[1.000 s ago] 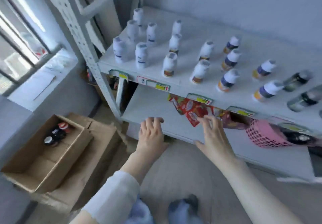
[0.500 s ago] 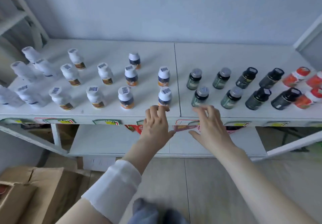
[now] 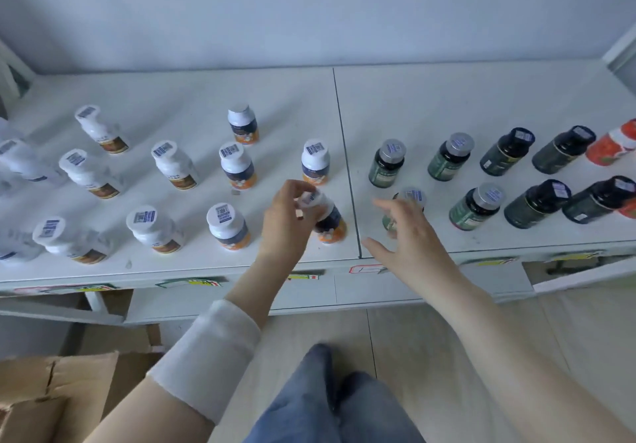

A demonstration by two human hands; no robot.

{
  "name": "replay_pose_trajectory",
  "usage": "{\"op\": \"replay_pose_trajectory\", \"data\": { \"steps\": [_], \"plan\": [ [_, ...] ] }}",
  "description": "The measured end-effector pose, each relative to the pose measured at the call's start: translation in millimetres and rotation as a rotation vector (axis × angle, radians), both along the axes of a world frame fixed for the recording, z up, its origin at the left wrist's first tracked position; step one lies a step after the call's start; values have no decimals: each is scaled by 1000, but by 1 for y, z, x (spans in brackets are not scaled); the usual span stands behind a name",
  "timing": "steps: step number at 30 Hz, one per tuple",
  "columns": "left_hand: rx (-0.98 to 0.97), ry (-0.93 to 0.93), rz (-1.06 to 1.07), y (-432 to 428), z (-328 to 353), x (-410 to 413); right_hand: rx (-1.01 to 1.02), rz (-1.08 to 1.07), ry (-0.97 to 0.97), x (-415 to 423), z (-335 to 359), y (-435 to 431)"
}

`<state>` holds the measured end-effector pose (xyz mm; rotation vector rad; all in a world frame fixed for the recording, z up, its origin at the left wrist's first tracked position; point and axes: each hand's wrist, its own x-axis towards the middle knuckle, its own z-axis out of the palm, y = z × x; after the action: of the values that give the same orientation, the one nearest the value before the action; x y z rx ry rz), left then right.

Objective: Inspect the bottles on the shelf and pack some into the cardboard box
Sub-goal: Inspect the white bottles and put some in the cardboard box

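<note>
Many small bottles stand in rows on the white shelf [image 3: 447, 98]: white ones on the left, green and black ones on the right. My left hand [image 3: 287, 217] grips the cap end of a white bottle with a navy and orange label [image 3: 330, 219] near the shelf's front edge. That bottle leans a little. My right hand [image 3: 409, 236] hovers with fingers spread just in front of a green bottle with a silver cap [image 3: 411, 198], partly hiding it. A corner of the cardboard box [image 3: 41, 398] shows at the bottom left.
Orange-red bottles [image 3: 611, 144] stand at the shelf's far right end. Price tags [image 3: 187, 283] line the shelf's front edge, with a lower shelf beneath. My legs in jeans [image 3: 327, 404] are below, over a pale tiled floor.
My view swung up from the box and lower shelf to the top shelf. Both hands rose from the shelf edge; the left took hold of a white bottle, the right reached toward a green one.
</note>
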<state>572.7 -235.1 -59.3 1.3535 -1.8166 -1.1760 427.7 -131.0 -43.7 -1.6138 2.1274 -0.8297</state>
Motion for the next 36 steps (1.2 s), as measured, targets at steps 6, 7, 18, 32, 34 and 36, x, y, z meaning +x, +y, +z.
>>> {"op": "replay_pose_trajectory", "data": {
  "steps": [6, 7, 18, 32, 34, 36],
  "plan": [
    [570, 555, -18, -5, 21, 12, 229, -205, -1065, 5, 15, -5],
    [594, 583, -36, -6, 22, 12, 245, -184, -1165, 5, 18, -6],
    [492, 628, -68, 2, 34, 14, -258, -17, -509, 21, 7, -8],
    [505, 794, -182, 9, 27, 29, -143, -7, -977, 18, 16, -7],
    [520, 764, -192, 9, 27, 31, -161, 1, -883, 17, 18, -6],
    [513, 734, -176, 7, 26, 31, -184, 47, -834, 18, 19, -7]
  ]
}}
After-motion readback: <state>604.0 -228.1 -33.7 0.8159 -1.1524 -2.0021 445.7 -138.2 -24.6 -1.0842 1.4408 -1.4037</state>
